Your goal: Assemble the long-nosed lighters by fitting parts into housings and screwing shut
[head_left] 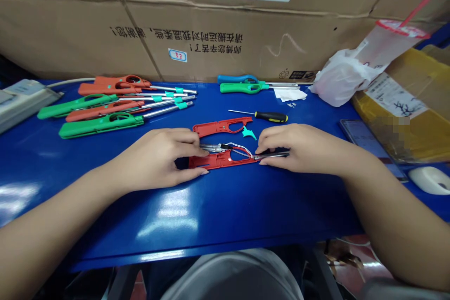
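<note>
An opened red lighter casing half [228, 160] lies on the blue table with a clear tank [210, 148] and thin white wires [239, 146] in and over it. My left hand [167, 157] grips the casing's left end between thumb and fingers, its fingertips at the tank. At the right end, my right hand [291, 147] pinches the lighter's metal tube [272, 155], closed on it. Just beyond lies the other red casing half [221, 126], with a teal trigger [249, 133] beside it. A black and yellow screwdriver [270, 116] rests behind them.
Several red and green lighters [101, 124] lie at the left near a power strip [24, 101]. A blue and a green lighter [242, 87] sit at the back by white paper [290, 94]. Cardboard [197, 18] stands behind; a bagged cup [372, 51], phone [369, 143] and mouse [431, 180] occupy the right.
</note>
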Motion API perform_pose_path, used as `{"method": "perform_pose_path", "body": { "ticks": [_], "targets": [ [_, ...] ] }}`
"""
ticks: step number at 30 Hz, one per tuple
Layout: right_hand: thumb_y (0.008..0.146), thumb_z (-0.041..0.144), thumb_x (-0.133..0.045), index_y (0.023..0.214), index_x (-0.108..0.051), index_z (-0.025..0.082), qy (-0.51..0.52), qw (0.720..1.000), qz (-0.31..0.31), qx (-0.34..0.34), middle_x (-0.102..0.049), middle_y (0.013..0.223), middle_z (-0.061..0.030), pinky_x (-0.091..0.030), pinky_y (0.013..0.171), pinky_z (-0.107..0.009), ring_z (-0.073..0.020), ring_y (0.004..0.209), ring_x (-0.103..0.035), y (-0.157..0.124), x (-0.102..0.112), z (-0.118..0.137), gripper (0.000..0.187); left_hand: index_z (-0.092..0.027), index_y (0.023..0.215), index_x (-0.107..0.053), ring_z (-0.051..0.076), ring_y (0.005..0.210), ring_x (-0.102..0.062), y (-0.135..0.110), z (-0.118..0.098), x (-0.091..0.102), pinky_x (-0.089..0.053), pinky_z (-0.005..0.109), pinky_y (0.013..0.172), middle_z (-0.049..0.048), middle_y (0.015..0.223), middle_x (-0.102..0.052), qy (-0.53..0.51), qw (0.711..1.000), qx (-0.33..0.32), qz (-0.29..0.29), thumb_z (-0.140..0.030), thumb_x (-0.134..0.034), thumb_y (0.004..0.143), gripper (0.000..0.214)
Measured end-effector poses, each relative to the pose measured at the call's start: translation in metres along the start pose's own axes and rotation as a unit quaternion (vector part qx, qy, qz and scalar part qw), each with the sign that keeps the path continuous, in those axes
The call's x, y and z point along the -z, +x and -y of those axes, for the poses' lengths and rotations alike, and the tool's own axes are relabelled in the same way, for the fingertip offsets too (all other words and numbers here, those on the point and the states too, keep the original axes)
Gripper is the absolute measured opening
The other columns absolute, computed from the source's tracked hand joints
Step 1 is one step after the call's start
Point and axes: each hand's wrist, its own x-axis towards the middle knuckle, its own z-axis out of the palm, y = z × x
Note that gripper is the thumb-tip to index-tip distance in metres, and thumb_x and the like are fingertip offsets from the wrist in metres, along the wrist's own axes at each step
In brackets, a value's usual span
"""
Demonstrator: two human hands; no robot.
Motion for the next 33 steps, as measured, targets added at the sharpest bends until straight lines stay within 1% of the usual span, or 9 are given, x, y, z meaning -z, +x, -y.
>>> {"method": "perform_pose_path", "body": {
  "ticks": [4,9,14,16,20,22,27,30,33],
  "targets": [
    [0.097,0.036,-0.063,0.093,-0.076,0.02,0.066,0.998,-0.009,-0.017,-0.073,0.097,-0.0062,-0.046,0.078,-0.031,-0.0192,0.088,-0.066,0.005,-0.003,-0.008,0.022,-0.024,0.118,-0.076,0.023,0.099,-0.071,-0.001,0.0,-0.001,-0.054,0.032,0.084,0.0052,0.105,-0.074,0.013,1.0,-0.006,-0.003,-0.041,-0.062,0.099,0.029],
    [0.091,0.043,-0.07,0.077,-0.07,0.018,0.137,0.989,-0.006,-0.057,-0.066,0.078,-0.002,-0.043,0.066,-0.027,-0.0152,0.073,-0.059,0.012,-0.008,-0.011,0.028,-0.024,0.118,-0.077,0.023,0.099,-0.07,-0.001,-0.001,-0.003,-0.054,0.032,0.084,0.0055,0.106,-0.074,0.016,1.0,-0.007,-0.006,-0.041,-0.061,0.099,0.029],
    [0.091,0.044,-0.068,0.075,-0.068,0.018,0.123,0.988,0.001,-0.089,-0.065,0.074,-0.001,-0.039,0.062,-0.026,-0.0138,0.067,-0.055,0.01,-0.008,-0.009,0.03,-0.025,0.117,-0.077,0.023,0.1,-0.071,-0.001,-0.003,-0.001,-0.054,0.032,0.085,0.0052,0.105,-0.075,0.011,1.0,-0.002,-0.01,-0.04,-0.066,0.097,0.027],
    [0.091,0.044,-0.068,0.076,-0.068,0.018,0.113,0.99,0.005,-0.085,-0.066,0.076,-0.002,-0.04,0.063,-0.026,-0.0142,0.069,-0.057,0.009,-0.006,-0.009,0.03,-0.024,0.114,-0.078,0.023,0.098,-0.07,0.0,-0.003,0.0,-0.054,0.032,0.085,0.005,0.103,-0.075,-0.007,0.999,0.004,-0.031,-0.044,-0.07,0.094,0.029],
    [0.093,0.043,-0.066,0.081,-0.071,0.019,0.094,0.993,0.017,-0.07,-0.069,0.082,-0.004,-0.042,0.065,-0.026,-0.0154,0.074,-0.061,0.007,-0.004,-0.01,0.027,-0.021,0.111,-0.076,0.021,0.101,-0.069,0.004,0.002,-0.003,-0.054,0.034,0.092,0.007,0.107,-0.074,-0.055,0.993,0.046,-0.092,-0.043,-0.064,0.098,0.028],
    [0.093,0.042,-0.065,0.082,-0.071,0.019,0.088,0.994,0.02,-0.069,-0.069,0.083,-0.0043,-0.043,0.065,-0.027,-0.0157,0.074,-0.061,0.006,-0.003,-0.009,0.026,-0.021,0.111,-0.075,0.021,0.101,-0.068,0.006,0.008,-0.006,-0.054,0.035,0.092,0.0076,0.109,-0.073,-0.067,0.991,0.073,-0.091,-0.04,-0.062,0.099,0.026],
    [0.094,0.041,-0.062,0.082,-0.069,0.018,0.09,0.993,0.025,-0.075,-0.069,0.084,-0.0045,-0.043,0.065,-0.027,-0.0157,0.074,-0.061,0.008,-0.003,-0.007,0.026,-0.02,0.099,-0.077,0.015,0.081,-0.066,0.009,0.015,-0.01,-0.051,0.026,0.07,0.0051,0.1,-0.071,-0.152,0.98,0.113,-0.065,-0.045,-0.066,0.095,0.028],
    [0.094,0.041,-0.063,0.082,-0.068,0.019,0.089,0.992,0.03,-0.08,-0.068,0.083,-0.0036,-0.042,0.064,-0.027,-0.0154,0.072,-0.06,0.008,-0.004,-0.007,0.026,-0.018,0.098,-0.075,0.013,0.074,-0.062,0.01,0.011,-0.009,-0.047,0.024,0.064,0.0045,0.096,-0.073,-0.157,0.977,0.129,-0.065,-0.046,-0.066,0.094,0.029],
    [0.094,0.041,-0.063,0.082,-0.068,0.019,0.09,0.992,0.03,-0.078,-0.068,0.083,-0.0032,-0.042,0.064,-0.028,-0.0157,0.072,-0.06,0.008,-0.005,-0.008,0.025,-0.018,0.097,-0.075,0.012,0.064,-0.058,0.01,0.007,-0.008,-0.044,0.023,0.058,0.0023,0.084,-0.074,-0.183,0.966,0.167,-0.067,-0.046,-0.066,0.094,0.03]
  ]
}}
